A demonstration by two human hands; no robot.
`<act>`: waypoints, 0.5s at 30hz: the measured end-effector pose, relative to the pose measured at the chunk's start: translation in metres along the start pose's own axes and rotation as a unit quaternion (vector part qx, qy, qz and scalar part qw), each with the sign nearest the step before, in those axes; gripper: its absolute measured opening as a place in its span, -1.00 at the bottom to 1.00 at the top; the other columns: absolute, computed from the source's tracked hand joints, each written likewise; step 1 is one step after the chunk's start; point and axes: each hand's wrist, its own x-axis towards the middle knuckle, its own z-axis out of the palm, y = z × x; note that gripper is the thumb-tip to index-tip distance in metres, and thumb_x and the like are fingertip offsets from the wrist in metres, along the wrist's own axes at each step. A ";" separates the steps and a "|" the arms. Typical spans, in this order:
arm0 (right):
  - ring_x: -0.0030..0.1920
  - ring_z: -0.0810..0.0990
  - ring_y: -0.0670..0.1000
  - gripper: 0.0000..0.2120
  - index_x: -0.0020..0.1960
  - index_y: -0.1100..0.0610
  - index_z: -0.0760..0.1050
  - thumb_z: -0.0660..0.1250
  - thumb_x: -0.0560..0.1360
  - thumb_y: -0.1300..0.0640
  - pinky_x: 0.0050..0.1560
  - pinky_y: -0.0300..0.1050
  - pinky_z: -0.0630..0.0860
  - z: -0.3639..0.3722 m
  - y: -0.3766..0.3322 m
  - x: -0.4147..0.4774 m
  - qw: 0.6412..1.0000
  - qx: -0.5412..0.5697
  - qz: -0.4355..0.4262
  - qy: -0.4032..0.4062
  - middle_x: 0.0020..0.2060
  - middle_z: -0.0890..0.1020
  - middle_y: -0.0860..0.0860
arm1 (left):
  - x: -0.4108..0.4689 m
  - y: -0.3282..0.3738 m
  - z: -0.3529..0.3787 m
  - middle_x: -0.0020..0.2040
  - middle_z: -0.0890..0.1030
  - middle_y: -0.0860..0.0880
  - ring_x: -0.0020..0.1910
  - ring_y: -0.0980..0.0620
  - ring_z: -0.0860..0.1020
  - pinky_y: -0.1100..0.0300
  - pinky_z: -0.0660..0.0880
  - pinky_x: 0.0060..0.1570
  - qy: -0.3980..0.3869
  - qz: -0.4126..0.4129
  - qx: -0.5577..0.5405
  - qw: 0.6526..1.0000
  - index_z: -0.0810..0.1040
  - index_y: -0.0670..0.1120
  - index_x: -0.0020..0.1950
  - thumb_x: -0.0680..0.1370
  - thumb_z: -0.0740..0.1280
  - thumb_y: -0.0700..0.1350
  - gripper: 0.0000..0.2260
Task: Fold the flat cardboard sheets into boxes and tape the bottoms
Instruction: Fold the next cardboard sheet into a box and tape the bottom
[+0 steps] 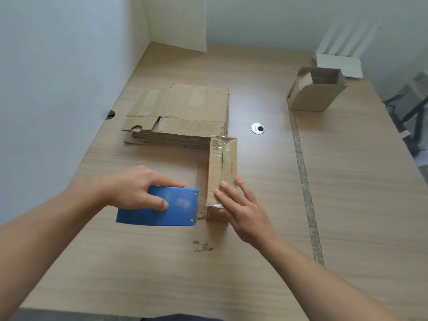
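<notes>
A small folded cardboard box (222, 163) stands in the middle of the wooden table (254, 262), its taped flaps facing up. My right hand (240, 207) rests on its near end, fingers straight across the top and thumb against the near side. My left hand (136, 188) grips a blue tape dispenser (171, 209), whose front edge is against the box's left near side. A stack of flat cardboard sheets (180, 112) lies just behind the box to the left.
An assembled open box (317, 91) stands at the back right, with a white object (340, 63) behind it by the wall. A round metal cable grommet (257, 128) sits mid-table. A rough grey strip (303, 181) runs down the table's right side. Walls border the left and back.
</notes>
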 end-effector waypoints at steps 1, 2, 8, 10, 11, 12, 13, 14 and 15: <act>0.50 0.27 0.15 -0.56 0.37 0.01 0.51 0.01 0.69 -0.14 0.22 0.10 0.53 0.000 0.000 0.001 1.000 0.002 -0.004 -0.001 0.41 0.48 -0.04 | 0.003 -0.003 0.002 0.24 0.54 0.29 0.12 0.21 0.52 0.17 0.47 0.16 0.002 0.001 -0.005 1.000 0.28 0.60 0.20 0.32 0.25 0.31 -0.54; 0.50 0.27 0.17 -0.55 0.37 0.03 0.52 0.01 0.69 -0.13 0.28 0.09 0.49 0.000 -0.001 0.001 1.000 0.002 -0.009 -0.002 0.41 0.48 -0.03 | 0.007 -0.006 0.004 0.25 0.54 0.29 0.14 0.21 0.52 0.16 0.47 0.17 0.006 0.003 -0.011 1.000 0.28 0.61 0.19 0.30 0.24 0.32 -0.53; 0.52 0.21 0.20 -0.55 0.40 0.08 0.49 0.03 0.69 -0.10 0.53 -0.08 0.13 -0.003 0.001 0.002 0.999 0.018 -0.013 -0.029 0.43 0.45 0.01 | 0.031 -0.011 0.014 0.05 0.55 0.27 -0.08 0.25 0.49 0.37 0.38 -0.14 0.031 0.006 0.032 0.999 0.31 0.46 0.39 0.44 0.30 0.23 -0.48; 0.52 0.19 0.20 -0.55 0.41 0.08 0.47 0.03 0.69 -0.10 0.54 -0.13 0.07 -0.005 0.002 0.003 0.999 0.024 -0.012 -0.041 0.43 0.45 0.02 | 0.035 -0.007 0.013 -0.15 0.46 0.32 -0.20 0.32 0.43 0.43 0.27 -0.27 0.039 0.017 0.059 0.997 0.30 0.43 0.41 0.53 0.34 0.14 -0.51; 0.51 0.19 0.20 -0.55 0.41 0.08 0.47 0.02 0.69 -0.10 0.54 -0.16 0.05 -0.006 0.002 0.004 0.999 0.027 -0.012 -0.045 0.43 0.45 0.02 | 0.036 -0.006 0.012 -0.21 0.41 0.32 -0.23 0.32 0.40 0.42 0.26 -0.29 0.044 0.023 0.072 0.996 0.29 0.43 0.42 0.55 0.33 0.12 -0.52; 0.51 0.19 0.20 -0.55 0.40 0.08 0.47 0.01 0.69 -0.10 0.54 -0.18 0.02 -0.007 0.002 0.005 0.998 0.029 -0.013 -0.049 0.43 0.45 0.02 | 0.037 -0.006 0.010 -0.25 0.39 0.31 -0.25 0.31 0.39 0.40 0.27 -0.28 0.049 0.028 0.085 0.995 0.28 0.43 0.42 0.55 0.32 0.12 -0.52; 0.51 0.19 0.20 -0.54 0.40 0.08 0.46 0.00 0.69 -0.11 0.54 -0.20 0.00 -0.008 0.002 0.006 0.998 0.030 -0.012 -0.053 0.43 0.45 0.03 | 0.038 -0.006 0.009 -0.27 0.38 0.29 -0.26 0.29 0.39 0.33 0.30 -0.25 0.054 0.032 0.098 0.993 0.27 0.44 0.43 0.55 0.32 0.13 -0.51; 0.51 0.18 0.20 -0.55 0.41 0.08 0.46 0.00 0.69 -0.11 0.54 -0.21 -0.01 -0.008 0.001 0.006 0.998 0.030 -0.009 -0.056 0.43 0.45 0.03 | 0.037 -0.006 0.008 -0.28 0.38 0.27 -0.27 0.27 0.38 0.26 0.32 -0.21 0.056 0.033 0.108 0.992 0.25 0.45 0.43 0.56 0.31 0.14 -0.51; 0.51 0.18 0.20 -0.55 0.41 0.08 0.46 0.01 0.68 -0.10 0.54 -0.22 -0.01 -0.008 0.001 0.006 0.998 0.030 -0.007 -0.059 0.43 0.44 0.02 | 0.037 -0.007 0.007 -0.28 0.38 0.26 -0.27 0.26 0.38 0.23 0.33 -0.19 0.057 0.032 0.112 0.992 0.24 0.46 0.43 0.56 0.31 0.15 -0.51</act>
